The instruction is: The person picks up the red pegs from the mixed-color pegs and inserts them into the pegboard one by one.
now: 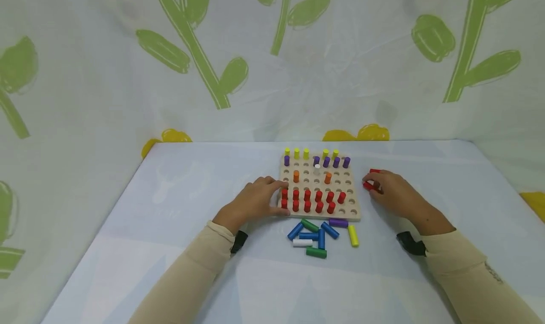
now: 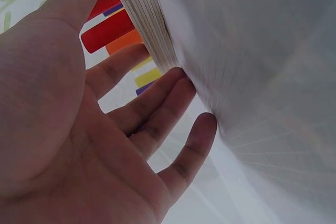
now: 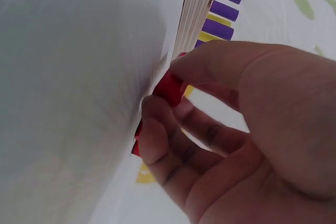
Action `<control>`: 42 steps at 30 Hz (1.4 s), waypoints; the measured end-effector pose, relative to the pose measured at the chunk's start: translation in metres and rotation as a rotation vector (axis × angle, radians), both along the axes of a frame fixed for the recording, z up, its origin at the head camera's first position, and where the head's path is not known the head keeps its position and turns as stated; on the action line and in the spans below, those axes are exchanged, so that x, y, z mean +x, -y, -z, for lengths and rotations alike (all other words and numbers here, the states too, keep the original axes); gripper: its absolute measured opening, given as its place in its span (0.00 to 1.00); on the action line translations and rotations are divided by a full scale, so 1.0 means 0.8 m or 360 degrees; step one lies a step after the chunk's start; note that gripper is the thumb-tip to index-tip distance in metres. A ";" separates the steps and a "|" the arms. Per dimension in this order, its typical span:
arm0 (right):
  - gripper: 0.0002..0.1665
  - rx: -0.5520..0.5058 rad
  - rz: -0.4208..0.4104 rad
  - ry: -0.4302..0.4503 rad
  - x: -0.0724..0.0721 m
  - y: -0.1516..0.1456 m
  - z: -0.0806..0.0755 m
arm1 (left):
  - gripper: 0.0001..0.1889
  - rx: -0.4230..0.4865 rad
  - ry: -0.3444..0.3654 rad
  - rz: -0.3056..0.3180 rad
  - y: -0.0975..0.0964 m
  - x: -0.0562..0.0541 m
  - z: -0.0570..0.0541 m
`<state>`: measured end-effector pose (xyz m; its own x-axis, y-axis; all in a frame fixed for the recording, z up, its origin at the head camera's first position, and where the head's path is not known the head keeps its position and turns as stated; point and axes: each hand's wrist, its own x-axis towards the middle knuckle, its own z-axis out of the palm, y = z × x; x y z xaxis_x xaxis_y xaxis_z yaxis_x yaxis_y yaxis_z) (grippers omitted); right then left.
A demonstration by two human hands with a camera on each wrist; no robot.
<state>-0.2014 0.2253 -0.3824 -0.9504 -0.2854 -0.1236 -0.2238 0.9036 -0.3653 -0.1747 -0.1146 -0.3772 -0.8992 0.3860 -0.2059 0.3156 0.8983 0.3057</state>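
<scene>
A wooden pegboard lies on the table with coloured pegs standing in its holes. Two rows of red pegs fill much of its front; orange, white, purple and yellow ones stand farther back. Along the board's left edge rests my left hand, thumb near the front corner and fingers spread, relaxed, as the left wrist view shows. To the right of the board, my right hand pinches a red peg between thumb and fingers, low over the table. Other red pieces lie by its fingertips, partly hidden.
In front of the board lie loose pegs: several blue ones, green ones, a white one, a purple one and a yellow one. A leaf-patterned cloth hangs behind the table.
</scene>
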 end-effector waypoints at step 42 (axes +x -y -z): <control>0.18 -0.0353 -0.0296 0.0140 0.039 0.040 -0.031 | 0.41 0.0003 -0.0045 0.0022 0.004 0.000 0.004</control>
